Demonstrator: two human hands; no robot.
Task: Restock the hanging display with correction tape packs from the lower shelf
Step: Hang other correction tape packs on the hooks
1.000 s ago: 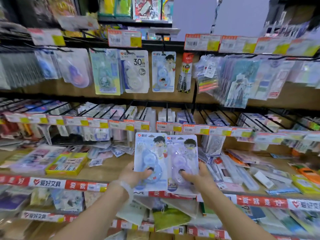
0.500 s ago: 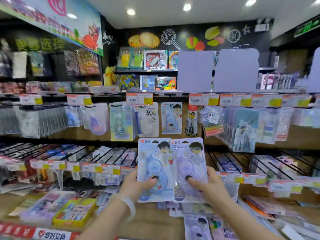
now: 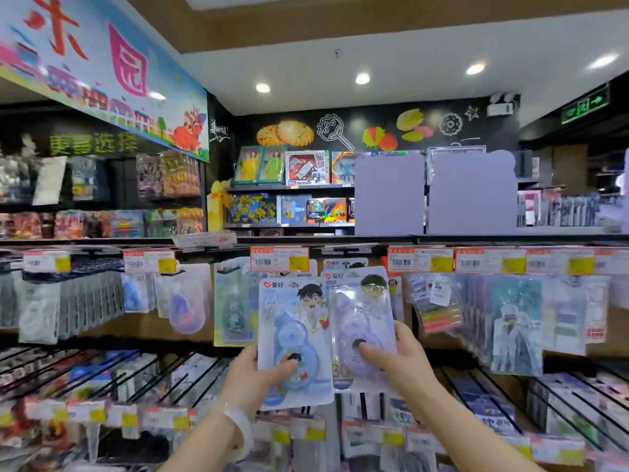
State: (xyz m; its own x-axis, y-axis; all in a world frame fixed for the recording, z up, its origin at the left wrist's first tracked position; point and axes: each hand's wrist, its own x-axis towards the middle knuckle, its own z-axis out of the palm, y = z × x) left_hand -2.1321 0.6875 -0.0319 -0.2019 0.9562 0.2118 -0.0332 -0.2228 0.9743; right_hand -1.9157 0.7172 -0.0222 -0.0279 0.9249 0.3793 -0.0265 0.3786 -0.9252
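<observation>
Below the hanging rail's price tags point(image 3: 279, 258), I have my left hand point(image 3: 253, 376) with fingers clamped on the blue correction tape pack point(image 3: 292, 338) and my right hand point(image 3: 405, 359) likewise on the purple pack point(image 3: 360, 328); with both hands full, I judge a missed hook could drop one.

The blue correction tape pack point(image 3: 294, 338) and the purple correction tape pack point(image 3: 361, 330) were printed card under clear, glossy plastic blisters that caught the light. The price labels point(image 3: 279, 259) looked like matt paper. The hanging hooks point(image 3: 190, 373) were thin dark metal wire. The wristband point(image 3: 242, 425) appeared smooth and white.
</observation>
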